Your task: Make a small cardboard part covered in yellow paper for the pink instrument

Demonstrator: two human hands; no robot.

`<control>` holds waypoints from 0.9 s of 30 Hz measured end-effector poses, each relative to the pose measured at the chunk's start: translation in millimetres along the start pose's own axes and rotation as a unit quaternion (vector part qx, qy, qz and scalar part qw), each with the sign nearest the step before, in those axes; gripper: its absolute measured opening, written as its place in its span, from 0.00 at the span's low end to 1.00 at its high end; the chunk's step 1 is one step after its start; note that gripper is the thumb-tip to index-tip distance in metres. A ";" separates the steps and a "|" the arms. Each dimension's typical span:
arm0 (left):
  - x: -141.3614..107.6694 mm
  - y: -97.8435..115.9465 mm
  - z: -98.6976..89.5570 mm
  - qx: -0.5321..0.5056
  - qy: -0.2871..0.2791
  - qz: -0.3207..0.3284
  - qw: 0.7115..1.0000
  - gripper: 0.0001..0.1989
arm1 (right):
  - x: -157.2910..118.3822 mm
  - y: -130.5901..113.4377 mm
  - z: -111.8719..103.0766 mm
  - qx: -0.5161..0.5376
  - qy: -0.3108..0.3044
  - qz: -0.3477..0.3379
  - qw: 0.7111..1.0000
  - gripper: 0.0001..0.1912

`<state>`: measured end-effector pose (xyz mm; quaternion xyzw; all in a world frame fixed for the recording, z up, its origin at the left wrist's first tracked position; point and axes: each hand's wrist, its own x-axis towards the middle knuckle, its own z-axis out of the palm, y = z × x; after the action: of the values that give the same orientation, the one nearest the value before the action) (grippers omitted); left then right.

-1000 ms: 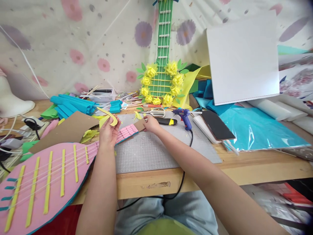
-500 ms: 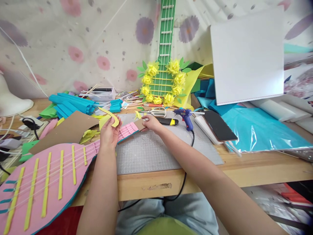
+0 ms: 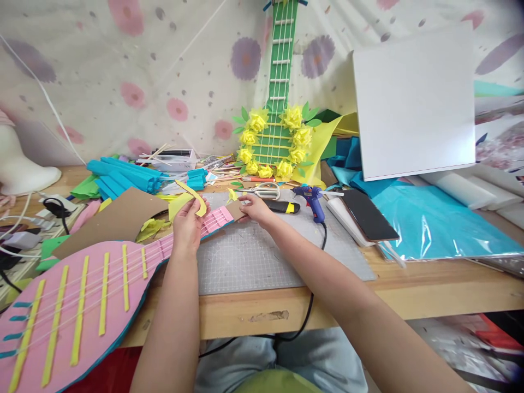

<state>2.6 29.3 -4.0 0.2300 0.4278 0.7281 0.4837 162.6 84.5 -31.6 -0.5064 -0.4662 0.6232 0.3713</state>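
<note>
My left hand (image 3: 189,219) is closed on a curved piece of yellow paper (image 3: 183,204), above the neck of a pink paper guitar (image 3: 92,300). The guitar has yellow strips, white strings and a blue edge, and its body lies at the lower left. At the far end of its neck, my right hand (image 3: 254,209) pinches the brown cardboard tip (image 3: 235,210). Under the neck lies a grey cutting mat (image 3: 254,262). Beyond my right hand are scissors (image 3: 268,191) and a black and yellow utility knife (image 3: 282,207).
A blue glue gun (image 3: 311,201) with a black cord lies on the mat's right side, beside a black phone (image 3: 368,215). At the back stands a green paper guitar (image 3: 274,131) with yellow flowers. A white board (image 3: 415,103) leans at the right. Brown cardboard (image 3: 110,221) lies left.
The camera view has shifted slightly, moving the whole scene a little right and down. Both hands keep their holds on the yellow paper and the guitar's cardboard tip.
</note>
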 end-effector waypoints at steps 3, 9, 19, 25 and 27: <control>-1.2 -1.5 1.2 0.010 0.001 0.007 1.000 0.09 | -4.2 -2.4 1.2 0.020 0.002 0.000 1.000 0.16; -8.5 -4.3 3.7 0.033 0.008 -0.013 0.999 0.12 | -15.6 -0.1 0.1 0.037 0.008 -0.002 0.999 0.15; -16.5 -17.7 5.4 0.126 -0.001 -0.063 0.990 0.18 | -31.0 15.0 -9.9 0.112 0.006 0.029 0.993 0.17; -13.7 -17.7 3.5 0.135 0.008 -0.051 0.990 0.17 | -35.9 17.5 4.0 0.218 -0.024 0.062 0.974 0.18; -13.4 -17.4 2.4 0.135 0.005 -0.043 0.990 0.18 | -37.2 20.6 7.8 0.251 -0.020 0.061 0.966 0.18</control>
<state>19.0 21.0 -16.4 0.2712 0.5342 0.6429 0.4772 163.0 42.1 -40.2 -0.4112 -0.2704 0.7520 0.4386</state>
